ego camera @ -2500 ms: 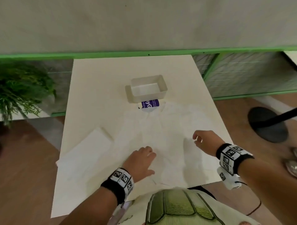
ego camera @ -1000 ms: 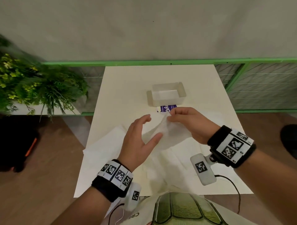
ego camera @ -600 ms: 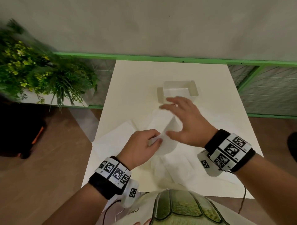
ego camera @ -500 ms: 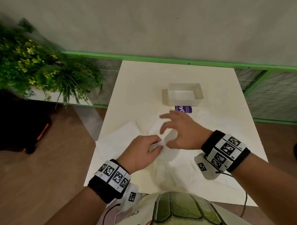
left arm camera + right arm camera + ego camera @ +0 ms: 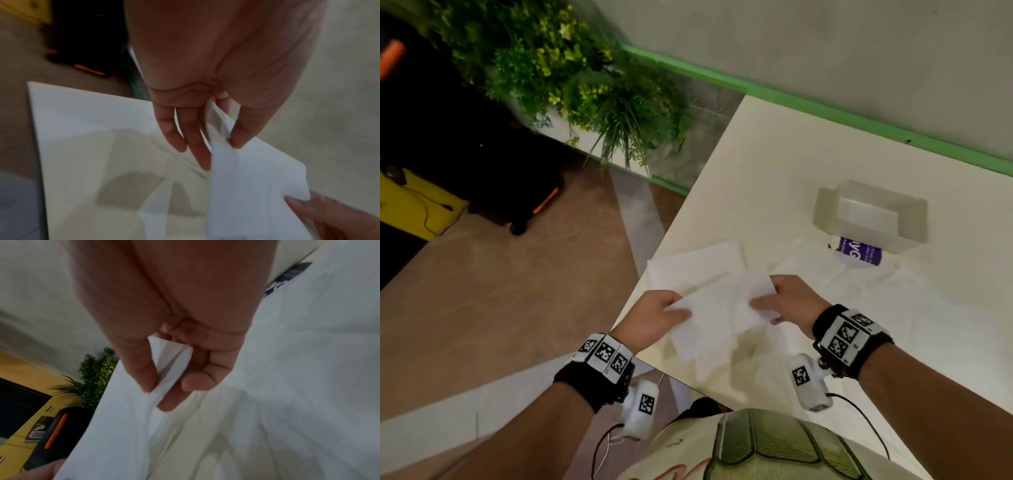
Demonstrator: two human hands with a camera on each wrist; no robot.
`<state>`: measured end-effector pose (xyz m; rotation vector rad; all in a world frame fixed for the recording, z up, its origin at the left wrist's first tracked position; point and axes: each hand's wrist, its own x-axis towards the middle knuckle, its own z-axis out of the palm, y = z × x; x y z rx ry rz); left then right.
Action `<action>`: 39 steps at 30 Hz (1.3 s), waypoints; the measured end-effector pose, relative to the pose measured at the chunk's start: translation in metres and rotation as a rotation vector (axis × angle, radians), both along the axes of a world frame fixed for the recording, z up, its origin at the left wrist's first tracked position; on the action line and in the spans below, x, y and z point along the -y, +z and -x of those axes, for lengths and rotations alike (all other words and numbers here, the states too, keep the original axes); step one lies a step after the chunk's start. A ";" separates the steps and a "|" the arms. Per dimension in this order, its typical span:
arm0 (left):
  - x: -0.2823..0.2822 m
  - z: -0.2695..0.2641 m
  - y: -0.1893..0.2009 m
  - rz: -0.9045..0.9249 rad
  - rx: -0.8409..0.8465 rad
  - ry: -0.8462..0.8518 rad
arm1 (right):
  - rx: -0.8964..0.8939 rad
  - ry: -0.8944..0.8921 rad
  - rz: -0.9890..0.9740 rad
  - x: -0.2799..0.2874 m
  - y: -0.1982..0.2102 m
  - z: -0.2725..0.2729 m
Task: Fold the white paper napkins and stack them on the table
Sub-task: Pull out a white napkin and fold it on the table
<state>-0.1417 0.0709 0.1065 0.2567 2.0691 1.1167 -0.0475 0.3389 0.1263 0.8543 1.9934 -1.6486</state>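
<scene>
While left hand [image 5: 654, 317] and right hand [image 5: 787, 303] pinch opposite ends of napkin [image 5: 717, 317] above table [image 5: 774, 171], thin paper sags, tears easily; hold corners lightly.

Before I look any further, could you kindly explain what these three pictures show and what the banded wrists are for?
No robot here: a person is folding paper napkins with bare hands. The patterned bands carry small cameras. The wide picture comes from a camera on the head, looking down; the two close-ups look along each hand from the wrists.

The left hand and right hand each pinch an end of one white napkin, held above the table. The wrist views show the thumb and fingers gripping the napkin.

On the table lie a stack of folded napkins at its left edge, more loose napkins spread out, a clear plastic tub, and a purple-labelled packet next to it.
</scene>
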 end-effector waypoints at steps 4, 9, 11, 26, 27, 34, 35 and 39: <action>0.008 0.025 -0.007 -0.046 0.054 0.305 | -0.012 -0.088 -0.007 0.008 -0.018 0.039; 0.004 0.061 -0.024 -0.023 -0.058 0.451 | 0.046 -0.076 -0.070 0.017 -0.041 0.078; 0.005 0.069 -0.033 0.010 -0.078 0.463 | 0.081 -0.077 -0.108 0.020 -0.049 0.086; 0.018 0.028 -0.068 0.373 -0.875 -0.506 | 0.046 -0.087 -0.299 0.015 -0.059 0.077; 0.016 0.026 -0.067 0.413 -0.858 -0.510 | 0.019 -0.074 -0.340 0.009 -0.054 0.072; -0.026 0.011 -0.048 0.269 -1.057 -0.581 | -0.043 -0.118 -0.528 -0.069 -0.018 -0.011; -0.037 0.005 -0.048 0.225 -1.069 -0.647 | -0.024 -0.135 -0.552 -0.082 -0.014 -0.030; -0.089 -0.026 -0.051 0.048 -1.118 -0.924 | 0.064 -0.203 -0.649 -0.123 -0.005 -0.113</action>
